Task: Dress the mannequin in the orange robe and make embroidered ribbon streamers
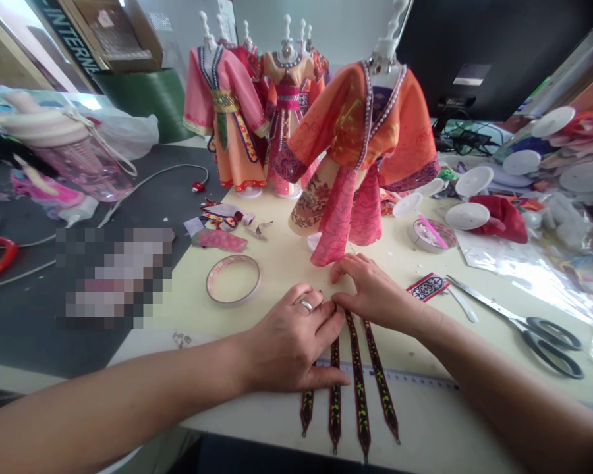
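Several narrow black patterned ribbons (360,395) with red edges and pointed lower ends hang down toward the table's front edge. My left hand (301,339), with a ring on one finger, lies over their upper part, fingers bent and thumb stretched out. Its fingertips meet those of my right hand (368,286), whose thumb and fingers curl in at the ribbons' top ends. What lies between the fingertips is too small to make out. A ruler (400,376) runs under the ribbons. Just behind my right hand stands a doll form in an orange and pink robe (350,210).
Black-handled scissors (518,319) and a patterned trim piece (427,288) lie right. A tape roll (233,280) and fabric scraps (222,240) are left of centre. More dressed forms (230,118) stand behind. Red-handled scissors (0,257) and a pink bottle (86,151) are far left.
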Demonstrator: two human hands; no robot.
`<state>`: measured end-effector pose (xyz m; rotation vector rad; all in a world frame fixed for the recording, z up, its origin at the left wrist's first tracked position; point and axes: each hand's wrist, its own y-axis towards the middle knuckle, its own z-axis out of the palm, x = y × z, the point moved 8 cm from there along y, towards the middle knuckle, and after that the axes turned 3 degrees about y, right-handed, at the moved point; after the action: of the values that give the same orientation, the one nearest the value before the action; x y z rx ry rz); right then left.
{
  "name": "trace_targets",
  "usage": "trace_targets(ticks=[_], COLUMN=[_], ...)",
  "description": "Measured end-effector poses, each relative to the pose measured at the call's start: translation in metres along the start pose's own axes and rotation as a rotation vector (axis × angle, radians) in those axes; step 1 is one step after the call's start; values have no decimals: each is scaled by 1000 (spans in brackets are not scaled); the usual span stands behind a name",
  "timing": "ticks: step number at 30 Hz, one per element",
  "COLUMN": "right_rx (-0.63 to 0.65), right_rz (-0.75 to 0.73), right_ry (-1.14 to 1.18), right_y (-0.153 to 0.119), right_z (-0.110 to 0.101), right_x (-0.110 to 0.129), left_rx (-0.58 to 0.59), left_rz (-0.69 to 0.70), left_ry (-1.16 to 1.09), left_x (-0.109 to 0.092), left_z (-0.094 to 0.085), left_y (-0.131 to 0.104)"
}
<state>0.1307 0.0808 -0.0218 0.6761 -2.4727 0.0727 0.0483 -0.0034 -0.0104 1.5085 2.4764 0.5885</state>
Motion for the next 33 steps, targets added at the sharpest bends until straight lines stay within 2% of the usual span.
trace_targets(ticks=[12,20,33], right_rx=[2,135,97], right_rz=[18,29,-68], right_ry=[49,253,127], right_y=[0,-10,-7], right_z=[-1,-7,-1], right_x=[-3,-10,-7], left_rx=[-5,-45,-69], left_rz=[11,4,3], left_ry=[-11,-16,-27], left_x=[-1,2,5], left_z=[0,-7,-10], left_y=[-1,-1,0])
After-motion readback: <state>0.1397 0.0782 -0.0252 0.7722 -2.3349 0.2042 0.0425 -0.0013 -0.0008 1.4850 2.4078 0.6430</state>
